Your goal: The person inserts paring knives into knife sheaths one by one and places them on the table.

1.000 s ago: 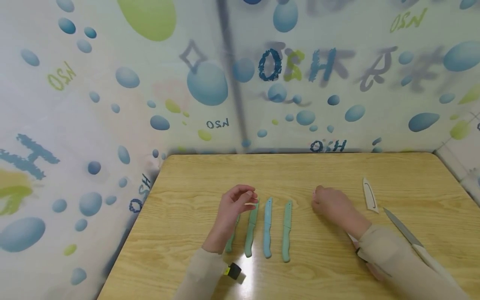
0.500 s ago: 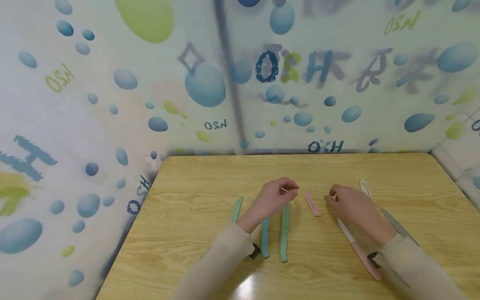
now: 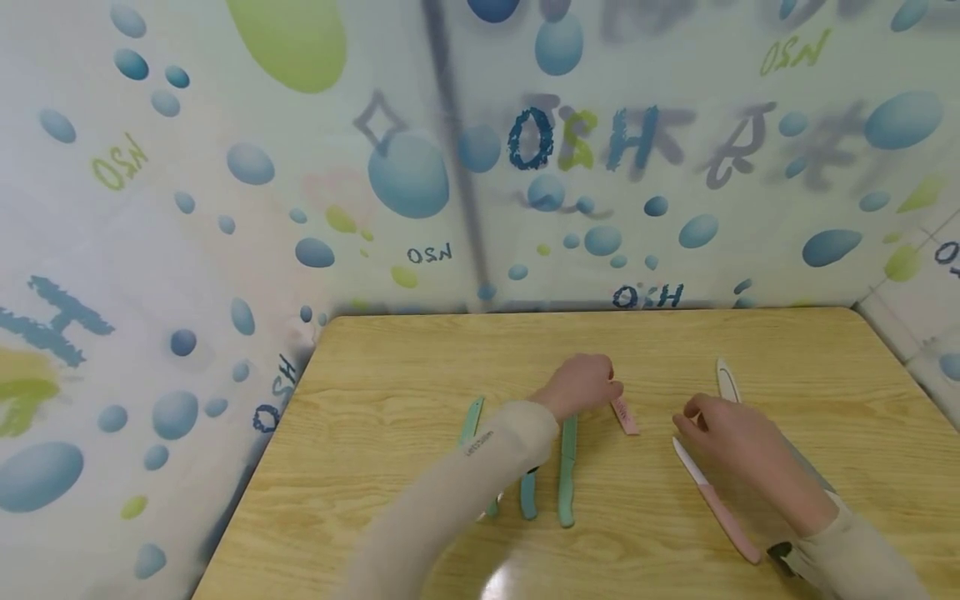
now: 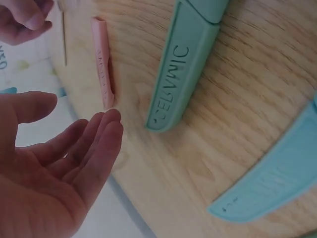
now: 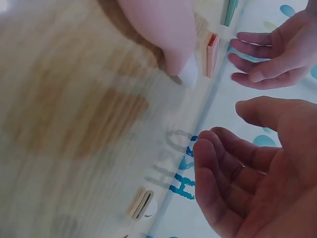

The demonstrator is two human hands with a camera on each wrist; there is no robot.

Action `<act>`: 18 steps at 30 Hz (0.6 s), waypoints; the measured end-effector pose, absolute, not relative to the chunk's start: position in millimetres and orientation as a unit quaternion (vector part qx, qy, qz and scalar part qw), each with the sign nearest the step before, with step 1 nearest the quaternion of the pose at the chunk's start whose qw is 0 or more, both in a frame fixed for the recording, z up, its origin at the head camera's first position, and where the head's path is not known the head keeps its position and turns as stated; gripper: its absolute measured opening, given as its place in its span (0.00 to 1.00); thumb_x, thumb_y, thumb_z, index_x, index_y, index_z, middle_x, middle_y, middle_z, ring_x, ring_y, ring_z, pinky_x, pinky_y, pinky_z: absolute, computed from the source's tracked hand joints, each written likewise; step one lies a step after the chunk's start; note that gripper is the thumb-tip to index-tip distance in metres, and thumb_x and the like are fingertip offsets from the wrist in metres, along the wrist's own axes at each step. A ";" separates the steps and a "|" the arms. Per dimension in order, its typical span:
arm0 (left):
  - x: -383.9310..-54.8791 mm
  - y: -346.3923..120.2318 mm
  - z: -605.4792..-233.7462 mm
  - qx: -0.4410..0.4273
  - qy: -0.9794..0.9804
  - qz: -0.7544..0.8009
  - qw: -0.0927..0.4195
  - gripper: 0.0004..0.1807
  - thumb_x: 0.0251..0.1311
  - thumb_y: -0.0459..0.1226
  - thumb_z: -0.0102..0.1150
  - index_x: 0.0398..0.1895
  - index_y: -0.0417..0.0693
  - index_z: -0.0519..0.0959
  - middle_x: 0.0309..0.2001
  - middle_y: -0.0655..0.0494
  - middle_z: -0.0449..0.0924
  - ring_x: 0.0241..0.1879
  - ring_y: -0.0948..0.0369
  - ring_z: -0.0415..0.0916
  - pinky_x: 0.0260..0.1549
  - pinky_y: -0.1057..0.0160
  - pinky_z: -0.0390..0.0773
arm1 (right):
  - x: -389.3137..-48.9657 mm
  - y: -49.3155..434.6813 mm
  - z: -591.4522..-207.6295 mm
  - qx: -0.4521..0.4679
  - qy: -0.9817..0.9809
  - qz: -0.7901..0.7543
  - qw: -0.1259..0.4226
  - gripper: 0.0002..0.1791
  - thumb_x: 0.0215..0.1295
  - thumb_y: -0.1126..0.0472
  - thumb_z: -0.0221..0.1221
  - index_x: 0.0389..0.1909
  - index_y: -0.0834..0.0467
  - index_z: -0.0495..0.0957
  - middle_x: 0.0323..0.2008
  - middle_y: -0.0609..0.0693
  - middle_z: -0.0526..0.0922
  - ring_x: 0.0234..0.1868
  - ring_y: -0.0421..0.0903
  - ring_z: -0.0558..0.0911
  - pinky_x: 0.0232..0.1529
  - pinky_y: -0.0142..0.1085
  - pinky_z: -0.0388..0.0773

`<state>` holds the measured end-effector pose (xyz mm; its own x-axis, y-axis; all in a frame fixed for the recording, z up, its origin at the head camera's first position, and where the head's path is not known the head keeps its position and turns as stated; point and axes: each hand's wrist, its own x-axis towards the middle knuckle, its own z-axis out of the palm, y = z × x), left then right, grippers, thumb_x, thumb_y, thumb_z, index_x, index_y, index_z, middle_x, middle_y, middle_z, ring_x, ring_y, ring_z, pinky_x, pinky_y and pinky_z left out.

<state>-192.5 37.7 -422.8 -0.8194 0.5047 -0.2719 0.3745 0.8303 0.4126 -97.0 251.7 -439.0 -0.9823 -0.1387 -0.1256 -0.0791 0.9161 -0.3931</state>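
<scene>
My left hand (image 3: 581, 386) reaches to the far end of a small pink knife sheath (image 3: 625, 417). In the left wrist view its fingertips come right up to the sheath (image 4: 102, 64), thumb apart; contact cannot be told. My right hand (image 3: 731, 429) hovers over the right side with loosely bent fingers, holding nothing. Below and left of it lies a pink-handled knife (image 3: 729, 525), its pale blade bare. A green sheathed ceramic knife (image 3: 567, 483) and a blue sheathed one (image 3: 529, 496) lie under my left wrist, partly covered. More green (image 3: 472, 417) shows beyond that sleeve.
A white sheath (image 3: 726, 379) lies behind my right hand. Beside that hand a larger knife's grey blade (image 3: 810, 467) shows, the rest hidden by the sleeve. The wooden table (image 3: 390, 358) ends at a patterned wall at the back.
My left hand has moved right from over the green knives to the pink sheath. My right hand has drawn back to the right, leaving the pink sheath and pink knife lying uncovered.
</scene>
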 end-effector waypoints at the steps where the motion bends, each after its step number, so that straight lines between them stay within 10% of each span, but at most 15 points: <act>1: -193.5 40.3 -424.9 0.228 0.939 0.169 0.193 0.13 0.76 0.44 0.55 0.40 0.47 0.83 0.29 0.58 0.80 0.19 0.66 0.67 0.20 0.70 0.68 | -95.7 252.4 -439.2 -0.056 0.976 -0.196 0.076 0.17 0.76 0.53 0.57 0.46 0.65 0.81 0.28 0.46 0.80 0.23 0.43 0.74 0.22 0.38 0.72; 8: -196.4 55.2 -435.3 0.220 0.950 0.113 0.192 0.28 0.75 0.52 0.56 0.15 0.53 0.69 0.12 0.62 0.60 0.13 0.65 0.58 0.14 0.69 0.62 | -87.9 255.7 -441.2 -0.046 0.975 -0.197 0.094 0.18 0.78 0.50 0.56 0.47 0.63 0.81 0.29 0.46 0.82 0.24 0.42 0.75 0.24 0.39 0.73; 18: -191.2 66.8 -437.8 0.198 0.962 0.089 0.168 0.22 0.67 0.55 0.66 0.19 0.54 0.82 0.21 0.64 0.76 0.23 0.65 0.70 0.23 0.68 0.75 | -82.5 257.6 -443.8 -0.051 0.975 -0.201 0.076 0.17 0.77 0.50 0.58 0.45 0.62 0.81 0.28 0.44 0.82 0.23 0.40 0.75 0.25 0.39 0.74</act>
<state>-191.2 66.8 -437.8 -0.8651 0.4109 -0.2875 0.3509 0.9056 0.2384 -82.5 257.6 -443.8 -0.9834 -0.1289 -0.1275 -0.0681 0.9144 -0.3990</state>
